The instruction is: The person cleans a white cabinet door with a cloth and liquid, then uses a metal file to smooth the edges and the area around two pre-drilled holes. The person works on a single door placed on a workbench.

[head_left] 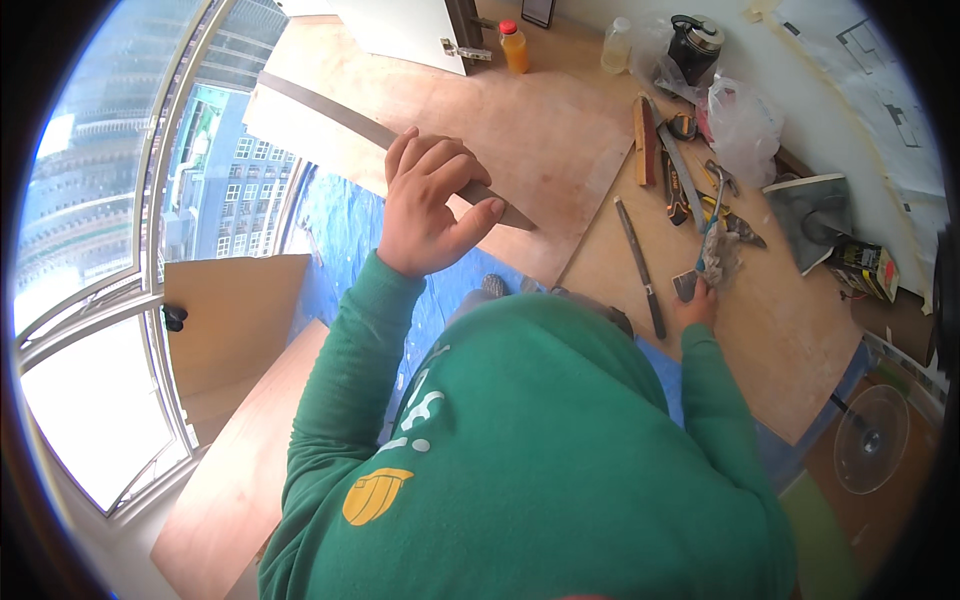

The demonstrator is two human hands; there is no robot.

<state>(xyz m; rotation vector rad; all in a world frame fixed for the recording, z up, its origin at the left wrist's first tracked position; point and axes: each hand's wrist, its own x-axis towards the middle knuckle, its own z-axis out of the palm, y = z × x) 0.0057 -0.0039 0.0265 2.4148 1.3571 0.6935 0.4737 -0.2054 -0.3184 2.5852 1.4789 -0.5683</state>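
My left hand (430,205) is curled over a long, thin grey-brown strip (335,112), its thumb along the near edge. The strip runs slantwise over the plywood from the window side to a pointed end near the middle. At the right, my right hand (695,308) has its fingers bent against a small dark block (685,286); part of the grip is hidden. Just beyond it lie a blue-handled tool (709,250) with whitish plastic around it, a claw hammer (719,182) and a yellow-and-black tool (735,225). A slim dark bar (639,265) rests left of that hand.
Plywood sheets (590,150) cover the work surface, with blue sheeting (345,215) below. Farther back are an orange-filled bottle (514,47), a clear bottle (616,45), a black flask (694,48) and a plastic bag (745,115). A tape measure (683,126) lies among tools; windows (90,150) stand left.
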